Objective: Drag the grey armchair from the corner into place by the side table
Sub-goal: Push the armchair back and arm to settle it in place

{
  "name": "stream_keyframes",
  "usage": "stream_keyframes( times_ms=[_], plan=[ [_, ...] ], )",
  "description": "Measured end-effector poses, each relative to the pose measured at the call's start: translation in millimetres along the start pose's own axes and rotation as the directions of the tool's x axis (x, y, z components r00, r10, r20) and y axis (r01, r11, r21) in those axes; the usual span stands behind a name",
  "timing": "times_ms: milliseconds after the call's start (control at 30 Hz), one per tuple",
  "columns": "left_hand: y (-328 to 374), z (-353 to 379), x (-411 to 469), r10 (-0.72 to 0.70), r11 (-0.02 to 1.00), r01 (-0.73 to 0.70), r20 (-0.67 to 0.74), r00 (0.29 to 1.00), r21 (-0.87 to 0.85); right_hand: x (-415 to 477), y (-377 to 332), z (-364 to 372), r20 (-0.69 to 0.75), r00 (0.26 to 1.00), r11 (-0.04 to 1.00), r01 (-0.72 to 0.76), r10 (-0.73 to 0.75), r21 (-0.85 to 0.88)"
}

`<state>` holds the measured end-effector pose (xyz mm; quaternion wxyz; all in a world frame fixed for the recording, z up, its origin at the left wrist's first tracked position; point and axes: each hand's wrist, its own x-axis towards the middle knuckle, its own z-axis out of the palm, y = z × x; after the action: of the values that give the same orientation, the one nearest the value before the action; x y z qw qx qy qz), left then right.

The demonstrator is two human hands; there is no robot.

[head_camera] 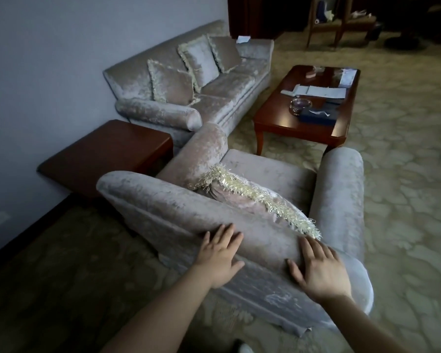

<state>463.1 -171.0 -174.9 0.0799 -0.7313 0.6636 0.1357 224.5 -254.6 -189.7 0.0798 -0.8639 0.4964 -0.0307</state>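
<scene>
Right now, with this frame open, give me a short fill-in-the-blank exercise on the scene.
1. The left hand and right hand lie flat on the ____ of the armchair.
2. Beside the side table, the sofa holds ____ cushions.
3. One more fringed cushion sits on the armchair's ____.
Missing words: backrest; three; seat.

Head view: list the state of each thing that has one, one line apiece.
grey armchair, upright, one arm close beside the side table.
side table, standing between sofa and armchair.
left hand, fingers straight, flat on the armchair's back.
right hand, fingers straight, flat on the armchair's back.
fringed cushion, leaning against the backrest.
sofa, three cushions propped upright.
coffee table, carrying papers and a glass ashtray.
</scene>
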Motion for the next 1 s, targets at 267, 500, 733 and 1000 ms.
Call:
stream_keyframes(
  times_ms=[267,500,733,1000],
  plan=[
    [-89.8,-6.3,52.4,-0.038,0.998,0.044,-0.15,0.988,0.04,7.3,2.7,8.1,-0.084,0.996,0.999,-0.033,0.031,-0.025],
    [-119.6,-9.2,68.4,0.053,0.999,-0.053,-0.383,0.922,0.009,9.9,-2.9,-1.7,-0.062,0.997,0.999,-0.042,0.04,-0.022],
    [-123.6,3.6,75.5,0.057,0.993,-0.104,-0.524,0.85,-0.06,12.3,-8.5,-1.9,0.019,0.994,0.993,-0.111,0.112,-0.045],
    [-125.1,-1.2,75.8,0.083,0.995,-0.101,-0.496,0.864,-0.009,19.3,-14.5,5.8,0.081,0.949,0.939,-0.284,0.304,-0.193]
  ],
)
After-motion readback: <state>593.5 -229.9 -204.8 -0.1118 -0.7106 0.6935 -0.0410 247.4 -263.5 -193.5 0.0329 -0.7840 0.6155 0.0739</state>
